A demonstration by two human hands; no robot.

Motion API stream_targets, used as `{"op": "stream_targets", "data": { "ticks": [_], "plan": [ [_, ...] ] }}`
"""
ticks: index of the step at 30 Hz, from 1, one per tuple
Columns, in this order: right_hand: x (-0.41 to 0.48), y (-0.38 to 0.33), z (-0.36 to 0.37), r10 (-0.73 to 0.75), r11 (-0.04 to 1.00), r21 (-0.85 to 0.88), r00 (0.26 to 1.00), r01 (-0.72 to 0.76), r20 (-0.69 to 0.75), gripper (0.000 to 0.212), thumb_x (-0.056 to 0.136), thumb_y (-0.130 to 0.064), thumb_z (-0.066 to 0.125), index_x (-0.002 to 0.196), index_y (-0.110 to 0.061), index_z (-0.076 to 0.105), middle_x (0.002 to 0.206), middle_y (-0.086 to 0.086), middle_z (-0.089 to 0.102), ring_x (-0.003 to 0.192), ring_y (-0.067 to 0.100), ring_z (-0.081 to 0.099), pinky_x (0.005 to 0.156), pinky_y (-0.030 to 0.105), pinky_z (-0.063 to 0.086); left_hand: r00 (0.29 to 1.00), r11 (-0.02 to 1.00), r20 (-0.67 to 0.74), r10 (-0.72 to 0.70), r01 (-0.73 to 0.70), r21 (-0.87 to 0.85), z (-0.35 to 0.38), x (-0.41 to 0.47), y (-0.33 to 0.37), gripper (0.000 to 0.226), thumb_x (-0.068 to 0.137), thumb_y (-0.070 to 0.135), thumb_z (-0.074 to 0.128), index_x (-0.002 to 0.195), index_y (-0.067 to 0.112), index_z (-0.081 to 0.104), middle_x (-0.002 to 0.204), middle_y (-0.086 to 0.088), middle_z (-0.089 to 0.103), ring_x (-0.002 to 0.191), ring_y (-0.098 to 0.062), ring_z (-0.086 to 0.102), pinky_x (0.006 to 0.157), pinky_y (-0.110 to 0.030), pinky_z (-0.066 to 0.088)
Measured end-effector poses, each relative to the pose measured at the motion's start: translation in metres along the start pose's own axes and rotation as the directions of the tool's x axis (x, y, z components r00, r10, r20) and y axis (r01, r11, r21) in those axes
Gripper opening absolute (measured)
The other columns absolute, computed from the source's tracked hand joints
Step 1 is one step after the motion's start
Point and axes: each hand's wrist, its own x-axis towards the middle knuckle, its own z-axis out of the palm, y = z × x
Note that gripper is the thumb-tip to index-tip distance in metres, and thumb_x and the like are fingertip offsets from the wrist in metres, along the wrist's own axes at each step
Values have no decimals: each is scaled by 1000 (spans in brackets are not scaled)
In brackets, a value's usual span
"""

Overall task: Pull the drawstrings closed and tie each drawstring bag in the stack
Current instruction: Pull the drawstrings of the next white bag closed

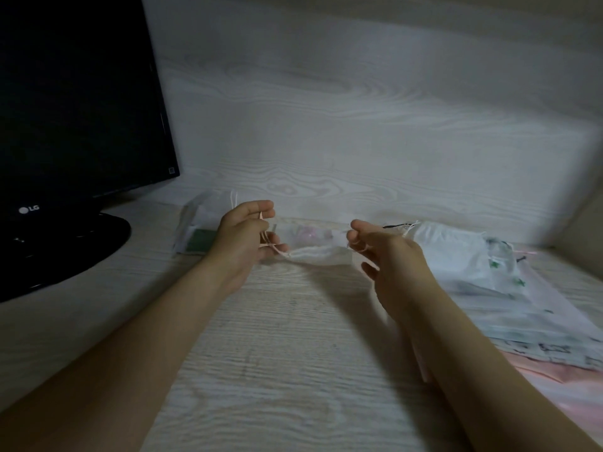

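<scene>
Two bare forearms reach forward from the bottom corners over a pale wood-grain desk (277,353) and draw in toward each other. Between the hands a small white fabric drawstring bag (318,252) is held up off the desk near its far edge, its gathered top edge stretched sideways between them. The left hand (246,234) is turned with its palm facing inward, and its curled fingers and thumb pinch the thin pale pink drawstrings (266,238) at the bag's left end. The right hand (388,256) shows its back, its fingertips bunched and pinching the cord at the bag's right end, while the thumb sticks out below. A stack of flat white printed drawstring bags (489,282) lies on the desk just right of the right hand, over a pink cloth (571,386). A clear plastic packet (199,223) lies behind the left hand. A black LG monitor (75,109) stands at far left.
</scene>
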Motion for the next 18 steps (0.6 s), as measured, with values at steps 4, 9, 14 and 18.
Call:
{"op": "stream_targets", "data": {
  "ticks": [4, 9, 14, 18],
  "plan": [
    [-1, -3, 0, -85, 996, 19, 995, 86, -48, 29, 96, -2, 55, 112, -16, 76, 86, -1, 73, 97, 9, 72, 93, 30, 46, 999, 999, 44, 18, -19, 34, -3, 1, 0, 44, 100, -15, 42, 127, 11, 66, 133, -10, 63, 60, -12, 50, 55, -29, 47],
    [2, -7, 0, -37, 917, 399, 996, 2, 79, 31, 101, 6, 42, 122, -6, 62, 77, 5, 56, 70, 24, 70, 88, 44, 60, 991, 986, 126, 52, -71, 151, -4, 2, -4, 45, 98, -12, 45, 117, 20, 71, 129, -6, 68, 57, -8, 42, 55, -26, 31],
    [3, 4, -1, -280, 924, -251, 957, 288, 71, 35, 98, 4, 45, 116, -15, 69, 77, 6, 67, 54, 10, 45, 60, 24, 43, 950, 858, 247, 193, -286, 426, -6, 2, -7, 45, 101, -6, 46, 110, 25, 76, 115, 9, 76, 81, 3, 63, 77, -14, 48],
    [3, 17, 2, -427, 631, -624, 878, 461, 218, 34, 93, 1, 46, 116, -17, 64, 72, 7, 70, 63, 10, 62, 59, 29, 49, 859, 531, 365, 359, -509, 677, -9, -3, -12, 46, 100, -10, 43, 98, 22, 76, 107, 11, 75, 110, -1, 66, 100, -14, 49]
  ]
}}
